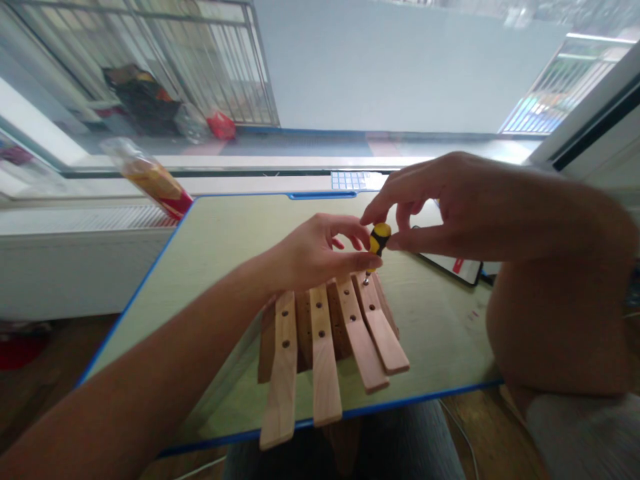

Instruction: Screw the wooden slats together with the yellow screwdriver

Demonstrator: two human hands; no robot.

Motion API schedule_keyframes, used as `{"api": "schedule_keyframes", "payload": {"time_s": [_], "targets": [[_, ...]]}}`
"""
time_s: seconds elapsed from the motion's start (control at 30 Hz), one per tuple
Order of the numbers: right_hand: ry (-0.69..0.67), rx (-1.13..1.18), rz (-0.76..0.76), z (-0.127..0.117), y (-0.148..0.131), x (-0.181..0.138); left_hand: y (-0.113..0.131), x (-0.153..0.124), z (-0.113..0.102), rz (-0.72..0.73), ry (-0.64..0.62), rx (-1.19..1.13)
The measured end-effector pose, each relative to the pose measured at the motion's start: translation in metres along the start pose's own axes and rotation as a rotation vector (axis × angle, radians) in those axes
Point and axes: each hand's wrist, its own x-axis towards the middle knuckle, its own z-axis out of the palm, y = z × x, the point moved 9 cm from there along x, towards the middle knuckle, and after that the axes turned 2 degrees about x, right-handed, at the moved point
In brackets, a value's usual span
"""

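A short yellow and black screwdriver (380, 237) stands nearly upright, its tip at a screw hole near the top of the rightmost wooden slat (387, 340). My left hand (320, 250) is closed on the lower handle between thumb and fingers. From the right, my right hand (450, 207) has its thumb and fingertips at either side of the handle's top, loosely pinching it. Several pale slats with paired dark holes, among them a left slat (279, 387) and a middle slat (326, 373), lie across a darker brown wooden piece (303, 333).
The light table (225, 233) has a blue edge. A tablet or phone (467, 270) lies to the right, partly behind my right arm. Beyond the left edge, a clear plastic food package (155, 183) leans by the window sill. The left and middle slats overhang the front edge.
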Motion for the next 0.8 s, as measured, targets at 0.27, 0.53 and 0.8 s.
{"api": "schedule_keyframes", "payload": {"time_s": [0.27, 0.53, 0.8], "targets": [[-0.035, -0.093, 0.067, 0.004, 0.006, 0.005, 0.005, 0.000, 0.003, 0.016, -0.032, 0.038], [0.000, -0.190, 0.153, 0.004, 0.016, 0.007, 0.008, 0.000, 0.004, 0.011, -0.024, 0.072], [0.077, -0.263, 0.171, 0.000, 0.015, 0.007, 0.010, 0.001, 0.003, 0.003, -0.011, 0.054]]}}
